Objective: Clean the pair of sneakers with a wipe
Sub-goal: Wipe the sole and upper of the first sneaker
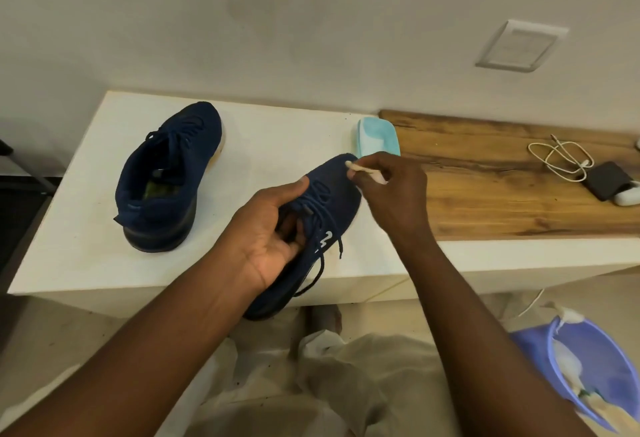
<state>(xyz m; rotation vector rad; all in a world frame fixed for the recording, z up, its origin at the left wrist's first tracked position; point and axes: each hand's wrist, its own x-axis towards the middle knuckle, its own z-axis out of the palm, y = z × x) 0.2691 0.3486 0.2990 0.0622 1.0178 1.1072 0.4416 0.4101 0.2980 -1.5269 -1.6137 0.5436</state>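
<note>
Two dark blue knit sneakers are in view. One sneaker (166, 176) stands on the white table (86, 256) at the left, toe pointing away. My left hand (266, 235) holds the other sneaker (332, 201) by its opening, over the table's front edge, heel toward me. My right hand (391, 194) pinches a folded white wipe (363, 170) and presses its tip on that sneaker's toe. A light blue wipes pack (377, 136) lies just behind the toe.
A wooden board (502, 194) covers the table's right part, bearing a white cable (561, 156), a dark device (607, 180) and a white case (627, 196). A purple basin (588, 367) holding used wipes sits on the floor at the lower right. A wall stands behind.
</note>
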